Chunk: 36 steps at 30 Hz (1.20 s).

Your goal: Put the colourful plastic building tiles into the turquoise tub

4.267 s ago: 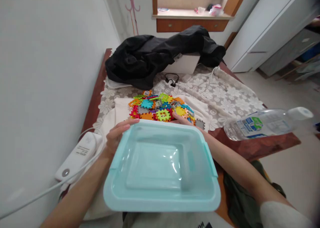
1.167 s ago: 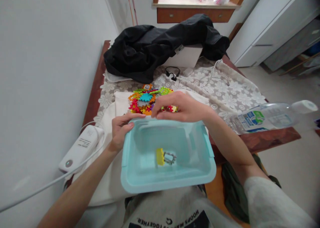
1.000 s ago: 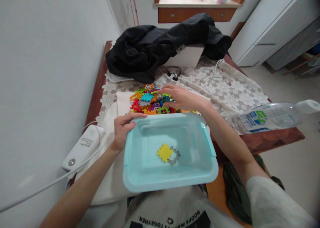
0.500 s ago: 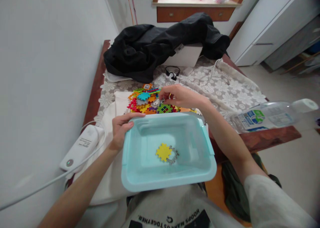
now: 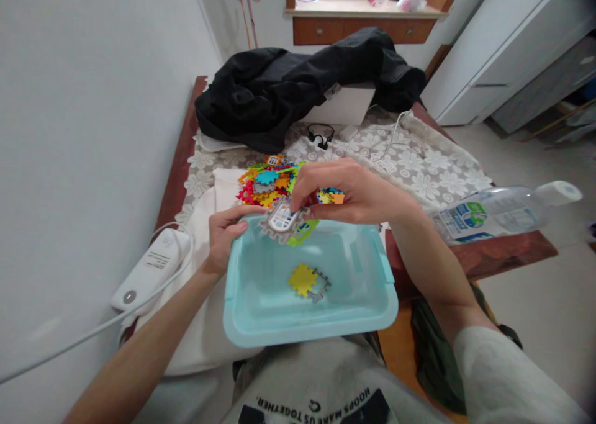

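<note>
Grey tile (image 5: 282,221) and green tile (image 5: 303,231) pinched in the right hand (image 5: 347,191), just over the far rim of the tub (image 5: 307,334). The hand also seems to cup a few more small pieces. Left hand (image 5: 223,238) closed on the tub's far left corner; the tub sits on the lap at the worktop (image 5: 488,262) edge. Yellow tile (image 5: 302,279) and another grey piece lie inside. Risks: the loose pinch could drop tiles outside the rim; the tub, steadied at one corner, could tip. Tile pile (image 5: 265,185) beyond; bottle (image 5: 503,213) overhangs the edge and an elbow knock could send it off.
</note>
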{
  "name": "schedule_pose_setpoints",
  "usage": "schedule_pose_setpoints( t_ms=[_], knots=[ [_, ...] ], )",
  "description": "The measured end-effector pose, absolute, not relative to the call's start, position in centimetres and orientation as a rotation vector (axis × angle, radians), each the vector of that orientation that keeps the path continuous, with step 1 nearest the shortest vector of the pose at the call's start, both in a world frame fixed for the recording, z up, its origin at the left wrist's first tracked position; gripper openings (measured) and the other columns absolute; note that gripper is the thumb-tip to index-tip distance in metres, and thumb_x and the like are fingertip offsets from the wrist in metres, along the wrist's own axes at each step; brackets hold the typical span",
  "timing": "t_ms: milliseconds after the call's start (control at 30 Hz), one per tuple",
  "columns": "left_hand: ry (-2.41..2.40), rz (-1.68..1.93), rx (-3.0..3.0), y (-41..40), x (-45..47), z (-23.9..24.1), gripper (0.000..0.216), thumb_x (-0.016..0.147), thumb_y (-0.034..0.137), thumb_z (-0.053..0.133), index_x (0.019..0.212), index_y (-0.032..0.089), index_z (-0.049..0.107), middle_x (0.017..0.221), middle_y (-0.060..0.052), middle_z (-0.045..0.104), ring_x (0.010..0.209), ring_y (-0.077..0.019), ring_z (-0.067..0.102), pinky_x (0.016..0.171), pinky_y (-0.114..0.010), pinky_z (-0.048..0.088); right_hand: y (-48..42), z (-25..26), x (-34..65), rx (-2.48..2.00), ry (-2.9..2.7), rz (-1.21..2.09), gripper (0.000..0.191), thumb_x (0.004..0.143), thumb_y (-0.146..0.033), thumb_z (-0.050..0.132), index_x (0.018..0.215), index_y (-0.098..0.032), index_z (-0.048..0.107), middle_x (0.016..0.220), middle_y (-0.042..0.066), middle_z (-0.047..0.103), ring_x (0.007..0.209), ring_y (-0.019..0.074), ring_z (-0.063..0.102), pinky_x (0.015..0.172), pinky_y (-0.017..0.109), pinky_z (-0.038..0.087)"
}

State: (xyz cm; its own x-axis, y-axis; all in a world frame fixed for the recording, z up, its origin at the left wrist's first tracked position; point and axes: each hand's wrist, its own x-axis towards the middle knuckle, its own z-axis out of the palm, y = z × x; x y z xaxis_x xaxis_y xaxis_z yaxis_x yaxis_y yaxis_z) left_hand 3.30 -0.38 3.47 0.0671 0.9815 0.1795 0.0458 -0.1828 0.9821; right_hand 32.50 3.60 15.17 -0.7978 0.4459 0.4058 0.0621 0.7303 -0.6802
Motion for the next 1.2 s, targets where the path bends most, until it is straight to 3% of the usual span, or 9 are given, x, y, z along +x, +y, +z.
schedule_pose_setpoints(
  t_ms=[200, 367, 600, 867, 1067, 1133, 1200],
  knots=[
    [1.105, 1.268, 1.352, -0.6, 4.0, 4.6, 0.032, 0.071, 0.038, 0.072, 0.087, 0.018, 0.091, 0.091, -0.011, 0.087, 0.08, -0.0296, 0.078, 0.071, -0.035, 0.058, 3.8, 13.4, 30.2, -0.183, -2.472, 1.068, 0.02, 0.104, -0.014, 0.063, 0.115, -0.02, 0.078, 0.111, 0.007, 0.078, 0.1, 0.0176, 0.071, 0.095, 0.03, 0.055],
    [1.158, 1.246, 1.367, -0.7, 3.9, 4.7, 0.035, 0.071, 0.04, 0.071, 0.087, 0.018, 0.091, 0.094, -0.012, 0.088, 0.088, -0.032, 0.079, 0.076, -0.036, 0.058, 4.5, 12.0, 29.5, -0.118, -2.507, 1.206, 0.023, 0.109, -0.017, 0.058, 0.116, -0.019, 0.08, 0.115, 0.009, 0.08, 0.108, 0.0187, 0.071, 0.104, 0.032, 0.055],
    [1.169, 1.267, 1.347, -0.7, 4.0, 4.4, 0.034, 0.07, 0.04, 0.071, 0.087, 0.019, 0.092, 0.09, -0.011, 0.087, 0.085, -0.03, 0.077, 0.078, -0.036, 0.058, 4.2, 12.2, 30.0, -0.044, -2.488, 1.326, 0.027, 0.11, -0.017, 0.056, 0.114, -0.017, 0.083, 0.116, 0.011, 0.082, 0.106, 0.0175, 0.074, 0.101, 0.03, 0.056],
    [1.207, 1.276, 1.331, -0.8, 3.9, 4.3, 0.034, 0.07, 0.036, 0.071, 0.089, 0.02, 0.093, 0.09, -0.009, 0.087, 0.086, -0.0281, 0.074, 0.075, -0.034, 0.055, 8.2, 10.2, 32.6, -0.734, -2.37, 0.791, 0.026, 0.107, -0.033, 0.065, 0.123, -0.019, 0.08, 0.11, 0.008, 0.081, 0.098, 0.0208, 0.071, 0.092, 0.035, 0.056],
    [1.21, 1.289, 1.338, -1.0, 4.1, 4.6, 0.034, 0.07, 0.036, 0.07, 0.087, 0.018, 0.093, 0.092, -0.01, 0.087, 0.088, -0.0299, 0.075, 0.075, -0.034, 0.057, 11.4, 5.6, 33.7, -1.117, -2.684, 0.514, 0.053, 0.099, -0.049, 0.077, 0.143, -0.02, 0.073, 0.144, 0.017, 0.071, 0.129, 0.0344, 0.067, 0.111, 0.046, 0.052],
    [1.211, 1.288, 1.345, -1.0, 4.2, 4.6, 0.034, 0.07, 0.037, 0.069, 0.088, 0.018, 0.093, 0.092, -0.01, 0.087, 0.089, -0.0307, 0.075, 0.077, -0.035, 0.057, 11.5, 5.2, 33.5, -1.16, -2.753, 0.494, 0.054, 0.096, -0.048, 0.081, 0.14, -0.018, 0.074, 0.141, 0.018, 0.073, 0.128, 0.0359, 0.067, 0.108, 0.044, 0.052],
    [1.204, 1.285, 1.345, -1.0, 4.1, 4.5, 0.035, 0.07, 0.037, 0.069, 0.087, 0.018, 0.092, 0.091, -0.01, 0.087, 0.09, -0.031, 0.075, 0.078, -0.036, 0.057, 11.3, 5.4, 33.2, -1.195, -2.739, 0.49, 0.042, 0.097, -0.04, 0.08, 0.132, -0.018, 0.076, 0.131, 0.016, 0.077, 0.119, 0.0332, 0.07, 0.1, 0.041, 0.053]
  ],
)
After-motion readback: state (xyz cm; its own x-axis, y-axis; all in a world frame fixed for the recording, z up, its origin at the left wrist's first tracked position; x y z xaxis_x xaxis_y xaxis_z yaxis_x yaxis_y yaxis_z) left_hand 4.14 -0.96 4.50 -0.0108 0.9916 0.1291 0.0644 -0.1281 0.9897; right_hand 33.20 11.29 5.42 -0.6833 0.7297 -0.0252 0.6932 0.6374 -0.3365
